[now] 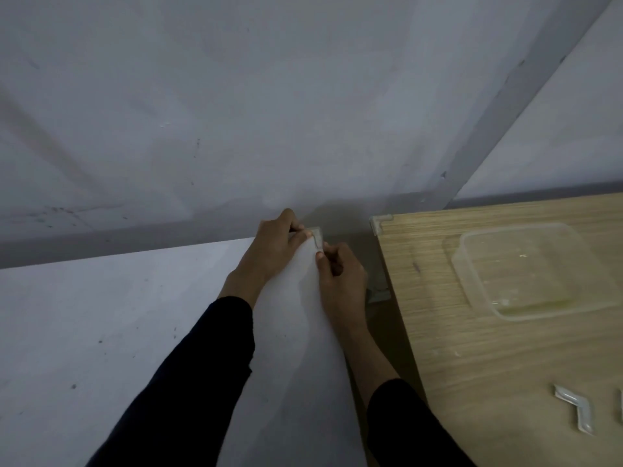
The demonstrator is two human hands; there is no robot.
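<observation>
Corner guard on table, seemingly pinched between left hand, right hand

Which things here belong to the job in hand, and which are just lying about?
In hand: corner guard, pinched by left hand and right hand; white table, whose corner it sits on.
Lying about: tub and loose guard on the wooden table; fitted guard on its corner.

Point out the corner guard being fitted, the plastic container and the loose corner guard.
fitted corner guard point(317, 238), head view, on its bend.
plastic container point(455, 264), head view, on its left wall.
loose corner guard point(577, 405), head view, on its bend.
</observation>
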